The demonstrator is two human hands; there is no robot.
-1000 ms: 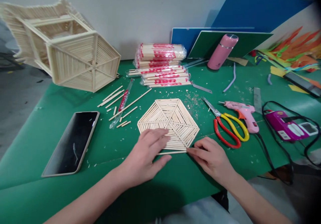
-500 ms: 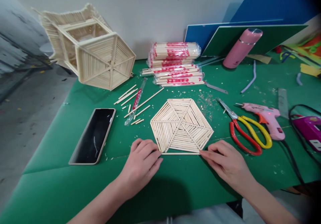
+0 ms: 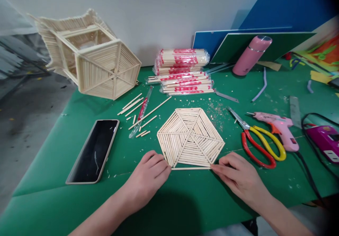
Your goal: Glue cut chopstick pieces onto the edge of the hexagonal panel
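A six-sided panel of wooden sticks (image 3: pixel 189 137) lies flat on the green table. Along its near edge runs a single wooden stick (image 3: pixel 191 168). My left hand (image 3: pixel 152 174) has its fingers closed at the stick's left end, by the panel's near left corner. At the opposite end, my right hand (image 3: pixel 239 176) pinches the stick between thumb and fingers. Both fingertips hide the stick's ends, and whether the stick touches the panel along its whole length I cannot tell.
Scissors (image 3: pixel 258 140), a pink glue gun (image 3: pixel 280 126) and a purple device (image 3: pixel 324 140) lie right. A phone (image 3: pixel 92 151) and loose sticks (image 3: pixel 144 123) are left. Behind stand wrapped chopsticks (image 3: pixel 185 73), a pink bottle (image 3: pixel 251 56) and a stick-built model (image 3: pixel 106 70).
The view has shifted slightly, so everything sits a little lower in the picture. Both hands keep their places at the two ends of the stick.
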